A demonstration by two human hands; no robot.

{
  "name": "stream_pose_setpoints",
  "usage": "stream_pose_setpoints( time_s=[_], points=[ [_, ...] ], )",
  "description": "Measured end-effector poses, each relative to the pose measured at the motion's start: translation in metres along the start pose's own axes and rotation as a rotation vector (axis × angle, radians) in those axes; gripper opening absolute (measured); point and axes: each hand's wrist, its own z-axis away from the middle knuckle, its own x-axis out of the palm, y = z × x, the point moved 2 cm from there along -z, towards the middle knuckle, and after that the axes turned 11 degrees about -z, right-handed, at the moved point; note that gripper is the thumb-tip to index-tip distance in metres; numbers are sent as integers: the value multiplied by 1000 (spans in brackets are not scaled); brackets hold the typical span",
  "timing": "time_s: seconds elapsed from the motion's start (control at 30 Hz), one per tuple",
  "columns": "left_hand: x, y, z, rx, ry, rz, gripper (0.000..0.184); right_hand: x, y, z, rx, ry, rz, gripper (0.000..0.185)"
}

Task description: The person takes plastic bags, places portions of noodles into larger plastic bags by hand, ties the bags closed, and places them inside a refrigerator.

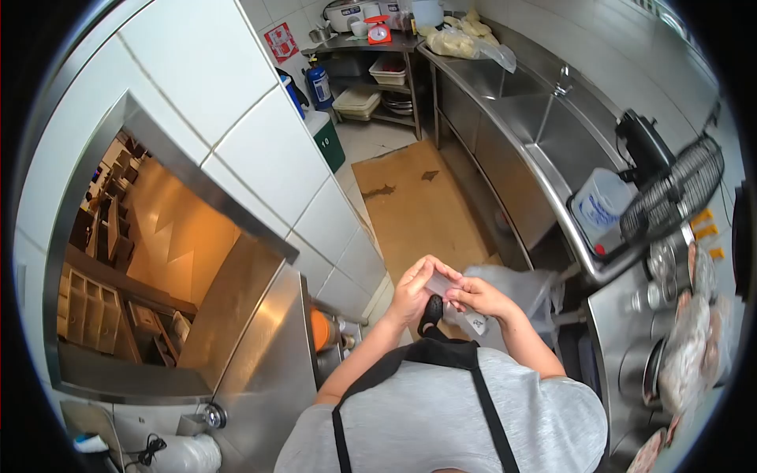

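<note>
Both hands meet in front of my body, low in the middle of the head view. My left hand has its fingers bent around one side of a small, thin, translucent item. My right hand pinches the other side of it between thumb and fingers. A small piece with dark print hangs just under my right hand; whether it joins the translucent item I cannot tell. A clear plastic bag shows behind and to the right of my right hand.
Brown cardboard covers the floor ahead. A steel sink counter runs along the right, with a fan and a white bucket. Bagged food lies at the lower right. A tiled wall with a pass-through opening stands left.
</note>
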Motion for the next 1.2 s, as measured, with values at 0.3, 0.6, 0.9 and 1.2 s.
stream_pose_setpoints(
  time_s=[0.3, 0.6, 0.9, 1.2],
  points=[
    [-156, 120, -108, 201, 416, -530, 34, -96, -114, -185, -193, 98, 285, 17],
    [-244, 67, -197, -202, 679, -591, 19, -159, -260, -362, -343, 28, -112, 26],
    [-352, 135, -362, -86, 606, -684, 21, -303, -347, -489, -448, 248, -146, 32],
    [-475, 154, -497, -190, 697, -798, 22, -507, -361, -525, -677, 891, -170, 27]
  ],
)
